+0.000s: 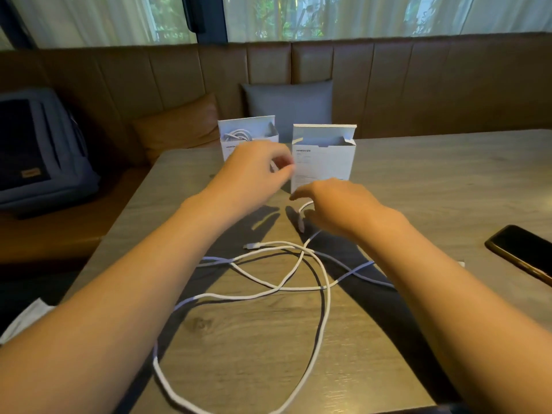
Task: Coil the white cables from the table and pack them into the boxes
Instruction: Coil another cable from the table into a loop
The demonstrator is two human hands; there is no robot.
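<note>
A long white braided cable (324, 282) lies in loose, crossing loops on the grey wood-grain table (418, 180), one connector end resting just beyond the loops. The right hand (340, 207) hovers low over the far part of the cable with curled fingers pinching a short stretch of it near another plug. The left hand (254, 168) is raised above the table, fingertips pinched on something small and white; motion blur hides what it is. Behind the hands stand two open white cardboard boxes: the left box (239, 141) already holds a coiled white cable (237, 135), and the right box (325, 156) bears small print, too blurred to read. A black smartphone (522, 249) lies at the table's right edge.
</note>
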